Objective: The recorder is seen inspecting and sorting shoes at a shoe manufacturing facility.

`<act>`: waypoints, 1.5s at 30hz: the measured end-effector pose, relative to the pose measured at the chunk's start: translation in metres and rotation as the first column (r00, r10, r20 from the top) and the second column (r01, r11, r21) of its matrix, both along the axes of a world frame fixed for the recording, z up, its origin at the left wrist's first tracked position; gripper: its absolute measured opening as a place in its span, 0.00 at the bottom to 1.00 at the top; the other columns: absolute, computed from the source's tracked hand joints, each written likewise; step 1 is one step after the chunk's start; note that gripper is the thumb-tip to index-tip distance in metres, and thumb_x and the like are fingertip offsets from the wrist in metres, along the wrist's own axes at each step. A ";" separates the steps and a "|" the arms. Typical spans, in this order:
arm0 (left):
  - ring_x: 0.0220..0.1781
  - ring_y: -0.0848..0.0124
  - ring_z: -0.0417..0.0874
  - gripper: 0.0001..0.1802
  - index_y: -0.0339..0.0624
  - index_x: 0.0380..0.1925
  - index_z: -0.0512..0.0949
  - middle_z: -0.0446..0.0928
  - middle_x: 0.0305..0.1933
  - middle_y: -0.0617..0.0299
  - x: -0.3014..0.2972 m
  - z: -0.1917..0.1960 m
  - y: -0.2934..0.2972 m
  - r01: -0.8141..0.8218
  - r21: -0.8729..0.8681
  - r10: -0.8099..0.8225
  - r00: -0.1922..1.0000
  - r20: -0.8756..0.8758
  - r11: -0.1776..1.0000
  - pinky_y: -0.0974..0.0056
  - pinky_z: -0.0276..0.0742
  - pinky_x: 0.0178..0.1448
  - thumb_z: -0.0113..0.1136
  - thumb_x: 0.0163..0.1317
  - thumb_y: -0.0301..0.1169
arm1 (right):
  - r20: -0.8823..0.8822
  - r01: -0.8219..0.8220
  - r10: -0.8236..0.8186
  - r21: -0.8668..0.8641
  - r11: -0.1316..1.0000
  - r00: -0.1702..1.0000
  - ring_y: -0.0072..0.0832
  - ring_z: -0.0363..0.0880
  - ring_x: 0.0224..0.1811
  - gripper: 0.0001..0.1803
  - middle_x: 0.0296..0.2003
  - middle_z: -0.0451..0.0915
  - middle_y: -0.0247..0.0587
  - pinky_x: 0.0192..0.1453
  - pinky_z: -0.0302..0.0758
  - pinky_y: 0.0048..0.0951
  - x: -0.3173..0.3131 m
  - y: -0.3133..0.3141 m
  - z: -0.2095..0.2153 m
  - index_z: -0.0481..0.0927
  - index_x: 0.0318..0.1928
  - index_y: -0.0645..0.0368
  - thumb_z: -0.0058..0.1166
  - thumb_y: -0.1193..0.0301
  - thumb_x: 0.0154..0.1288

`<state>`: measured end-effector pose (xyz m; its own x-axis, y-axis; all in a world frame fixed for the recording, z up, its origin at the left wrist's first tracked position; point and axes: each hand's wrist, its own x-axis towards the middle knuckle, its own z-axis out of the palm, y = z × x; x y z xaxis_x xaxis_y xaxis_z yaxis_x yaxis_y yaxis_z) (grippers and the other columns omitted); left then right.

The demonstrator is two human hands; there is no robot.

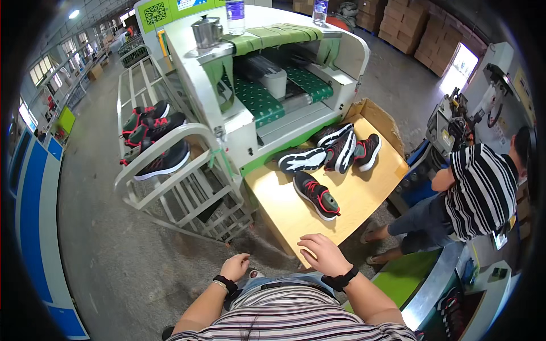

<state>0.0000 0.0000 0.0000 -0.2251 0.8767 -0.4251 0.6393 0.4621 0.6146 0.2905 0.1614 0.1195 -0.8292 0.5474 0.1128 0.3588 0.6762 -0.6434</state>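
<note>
My right hand (324,254) is over the front edge of a light wooden table (273,207), its fingers spread and nothing in them. My left hand (236,267) hangs lower, left of the table, with its fingers loosely bent and nothing visible in it. Nearest to my right hand is a black sneaker (315,196) with red laces, standing on its sole. Behind it lies a group of similar shoes: one sneaker (301,160) on its side with its white-and-black sole showing, another sneaker (341,153) tipped over, and a sneaker (367,152) at the right.
A machine with a green conveyor belt (259,102) stands behind the table; a metal pot (207,32) and bottles sit on top. To the left, a metal rack (170,193) bears several sneakers (165,159). A person in a striped shirt (483,187) stands at the right beside other machinery.
</note>
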 end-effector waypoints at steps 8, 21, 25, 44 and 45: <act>0.46 0.56 0.83 0.14 0.35 0.45 0.80 0.82 0.43 0.47 0.043 0.014 0.157 -0.084 0.457 0.062 0.996 0.062 0.886 0.59 0.77 0.52 0.60 0.63 0.31 | -0.117 0.319 -0.316 0.003 0.948 0.941 0.48 0.70 0.60 0.27 0.56 0.72 0.53 0.65 0.68 0.42 0.045 0.111 -0.047 0.73 0.57 0.64 0.62 0.68 0.59; 0.57 0.58 0.79 0.54 0.30 0.68 0.55 0.75 0.56 0.44 0.032 -0.041 0.395 -0.745 0.040 0.481 0.471 0.740 0.666 0.51 0.82 0.49 0.79 0.46 0.37 | -0.166 0.217 -0.617 -0.841 0.496 0.769 0.35 0.75 0.59 0.41 0.56 0.76 0.52 0.62 0.71 0.32 0.102 0.189 -0.146 0.63 0.67 0.70 0.66 0.62 0.60; 0.53 0.64 0.80 0.42 0.36 0.58 0.67 0.78 0.53 0.53 0.060 -0.036 0.354 -0.453 0.004 0.267 0.533 0.803 0.892 0.59 0.78 0.56 0.80 0.45 0.36 | -0.028 0.454 -0.709 -0.750 0.481 0.704 0.27 0.75 0.55 0.38 0.54 0.76 0.45 0.61 0.70 0.28 0.174 0.202 -0.083 0.67 0.63 0.74 0.68 0.66 0.59; 0.54 0.71 0.77 0.31 0.34 0.64 0.66 0.76 0.56 0.58 0.094 0.149 0.343 -0.644 0.179 0.294 0.556 0.777 0.744 0.65 0.73 0.61 0.65 0.61 0.26 | -0.434 0.550 -0.497 -0.003 0.835 0.752 0.56 0.72 0.59 0.34 0.58 0.72 0.57 0.61 0.71 0.47 -0.141 0.535 0.046 0.63 0.67 0.54 0.60 0.66 0.61; 0.54 0.71 0.77 0.33 0.34 0.66 0.63 0.75 0.57 0.57 0.084 0.166 0.353 -0.646 0.306 0.236 0.613 0.754 0.699 0.65 0.74 0.60 0.64 0.62 0.26 | -0.484 0.510 -0.463 -0.039 0.859 0.743 0.55 0.69 0.62 0.37 0.63 0.68 0.57 0.64 0.67 0.49 -0.140 0.534 0.043 0.60 0.70 0.52 0.59 0.64 0.62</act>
<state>0.0839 0.3530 0.1656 -0.5113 0.8466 -0.1480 -0.1866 0.0587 0.9807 0.1504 0.6949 0.1628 -0.2880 0.8296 0.4783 0.3323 0.5550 -0.7626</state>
